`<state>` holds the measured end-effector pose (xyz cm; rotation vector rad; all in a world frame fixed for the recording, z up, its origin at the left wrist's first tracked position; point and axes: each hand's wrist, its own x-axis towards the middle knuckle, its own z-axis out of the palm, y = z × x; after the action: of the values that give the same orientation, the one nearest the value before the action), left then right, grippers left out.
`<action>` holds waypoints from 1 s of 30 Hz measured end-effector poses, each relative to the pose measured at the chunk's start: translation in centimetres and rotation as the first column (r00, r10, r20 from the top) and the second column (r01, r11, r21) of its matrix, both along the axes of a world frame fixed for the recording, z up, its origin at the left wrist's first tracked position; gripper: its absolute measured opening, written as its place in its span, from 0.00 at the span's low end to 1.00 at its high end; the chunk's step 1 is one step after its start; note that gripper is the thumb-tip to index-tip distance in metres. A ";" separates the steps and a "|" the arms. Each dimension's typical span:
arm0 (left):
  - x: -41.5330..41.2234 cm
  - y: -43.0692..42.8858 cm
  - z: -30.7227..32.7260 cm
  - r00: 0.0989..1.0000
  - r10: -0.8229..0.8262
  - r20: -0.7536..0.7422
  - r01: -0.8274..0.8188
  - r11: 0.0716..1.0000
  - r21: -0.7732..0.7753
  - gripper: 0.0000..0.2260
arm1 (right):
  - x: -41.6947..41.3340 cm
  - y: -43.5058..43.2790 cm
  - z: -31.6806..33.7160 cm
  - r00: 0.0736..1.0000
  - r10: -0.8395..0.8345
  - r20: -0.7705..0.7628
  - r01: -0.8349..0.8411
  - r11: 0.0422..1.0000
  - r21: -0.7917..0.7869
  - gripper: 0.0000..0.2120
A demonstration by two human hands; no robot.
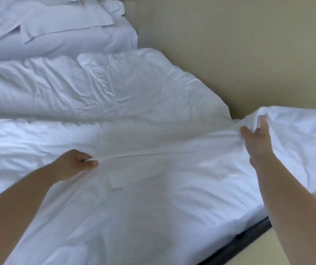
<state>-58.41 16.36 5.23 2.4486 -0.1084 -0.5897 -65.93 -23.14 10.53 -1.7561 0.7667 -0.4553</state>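
left hand (77, 161) pinches a ridge of the white sheet (153, 197), fingers curled tight. right hand (256, 136) grips a bunched corner, lifted past the bed's edge. the taut fold runs straight from hand to hand. dark bed frame (249, 240) shows below the right forearm, beige floor (229, 54) beyond the right hand, pillows (48, 25) well beyond the left.

A bedroom: a bed (235, 240) with rumpled white bedding (95, 92) fills the frame, pillows (57, 25) upper left, beige floor (229, 44) upper right.
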 end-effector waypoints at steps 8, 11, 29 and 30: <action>1.5 -0.5 -6.9 0.868 -0.158 0.471 0.090 0.982 0.163 0.22 | 4.9 5.5 -12.4 0.583 0.167 -0.795 -0.459 0.875 -0.153 0.32; -5.7 -3.0 -11.5 0.767 -0.513 0.386 0.458 0.858 0.231 0.25 | 1.8 5.2 -14.3 0.687 -0.087 -0.721 -0.248 0.905 -0.346 0.31; -9.8 -8.5 -15.5 0.800 -0.526 0.288 0.460 0.846 0.270 0.13 | -4.7 -3.8 -12.9 0.790 -0.519 -0.327 0.594 0.779 0.201 0.27; -10.4 -8.7 -14.7 0.817 -0.515 0.258 0.450 0.850 0.272 0.15 | -6.1 -4.4 -12.2 0.798 -0.537 -0.273 0.590 0.789 0.172 0.23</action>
<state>-68.78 7.69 -9.52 2.7053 -0.8750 -0.4133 -72.06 -27.52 -1.68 -1.3233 1.4620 -0.5461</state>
